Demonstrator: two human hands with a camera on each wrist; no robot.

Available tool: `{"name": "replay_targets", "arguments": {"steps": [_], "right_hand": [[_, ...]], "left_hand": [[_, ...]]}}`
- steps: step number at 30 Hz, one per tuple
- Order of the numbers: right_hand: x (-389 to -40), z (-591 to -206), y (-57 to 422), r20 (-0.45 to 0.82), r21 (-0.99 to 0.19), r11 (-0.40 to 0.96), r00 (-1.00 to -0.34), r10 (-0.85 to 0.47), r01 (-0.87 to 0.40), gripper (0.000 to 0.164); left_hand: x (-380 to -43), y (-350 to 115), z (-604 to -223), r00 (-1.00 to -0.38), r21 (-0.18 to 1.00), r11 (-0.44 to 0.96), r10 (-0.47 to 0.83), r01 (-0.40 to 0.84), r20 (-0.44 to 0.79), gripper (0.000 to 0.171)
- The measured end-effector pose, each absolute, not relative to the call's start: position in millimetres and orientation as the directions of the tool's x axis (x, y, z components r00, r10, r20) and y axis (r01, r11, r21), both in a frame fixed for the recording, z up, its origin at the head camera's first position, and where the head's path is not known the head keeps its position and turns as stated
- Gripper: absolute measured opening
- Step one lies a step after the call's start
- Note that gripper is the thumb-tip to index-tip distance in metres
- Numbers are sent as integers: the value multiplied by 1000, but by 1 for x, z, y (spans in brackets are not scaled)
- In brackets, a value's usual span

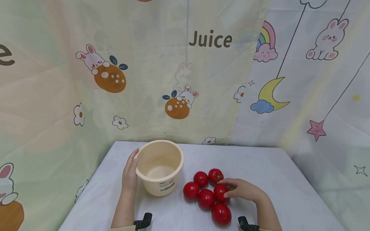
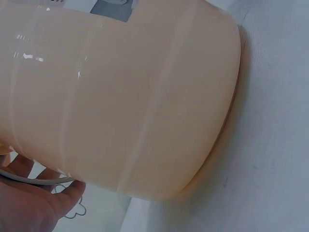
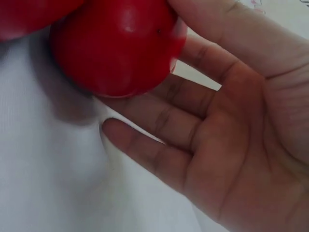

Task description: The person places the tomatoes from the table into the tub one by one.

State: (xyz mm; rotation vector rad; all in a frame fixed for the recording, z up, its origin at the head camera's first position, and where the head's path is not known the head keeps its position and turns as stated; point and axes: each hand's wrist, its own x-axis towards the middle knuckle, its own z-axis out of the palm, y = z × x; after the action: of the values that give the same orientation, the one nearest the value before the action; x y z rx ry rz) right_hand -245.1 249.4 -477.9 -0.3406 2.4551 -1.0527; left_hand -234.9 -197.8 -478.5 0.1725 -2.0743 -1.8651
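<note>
My left hand point(image 1: 130, 176) rests on the left side of a cream plastic bucket point(image 1: 169, 175), its fingers fairly straight up to the rim. In the left wrist view the left hand point(image 2: 29, 205) touches the outer wall of the bucket point(image 2: 120, 96), which stands on the table. My right hand point(image 1: 242, 190) holds a red tomato point(image 1: 220, 192), the rightmost of a cluster. From the right wrist, this tomato point(image 3: 118, 48) sits between the thumb and the bent fingers of the right hand point(image 3: 227, 130). Its underside is close to the cloth; contact with it is unclear.
Several more red tomatoes lie close together: one with a green stem mark point(image 1: 215, 175) at the back, another point(image 1: 221, 214) nearest me. A white cloth covers the table point(image 1: 254, 160). Printed curtains point(image 1: 156, 70) hang behind it and along both sides.
</note>
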Motion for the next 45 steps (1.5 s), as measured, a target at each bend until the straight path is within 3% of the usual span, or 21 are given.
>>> {"name": "replay_targets", "arguments": {"steps": [15, 30, 45], "right_hand": [[-252, -487, 258, -253, -782, 618, -861, -441, -86, 51], [-251, -475, 270, -150, -870, 490, -910, -386, -65, 61], [-254, -454, 268, -71, -854, 500, -920, -386, -144, 57]], "left_hand": [[-235, -197, -476, -922, 984, 110, -348, 139, 169, 43], [-233, -196, -472, -918, 986, 81, -361, 145, 165, 42], [-238, -193, -481, -913, 982, 67, -361, 178, 190, 42]]}}
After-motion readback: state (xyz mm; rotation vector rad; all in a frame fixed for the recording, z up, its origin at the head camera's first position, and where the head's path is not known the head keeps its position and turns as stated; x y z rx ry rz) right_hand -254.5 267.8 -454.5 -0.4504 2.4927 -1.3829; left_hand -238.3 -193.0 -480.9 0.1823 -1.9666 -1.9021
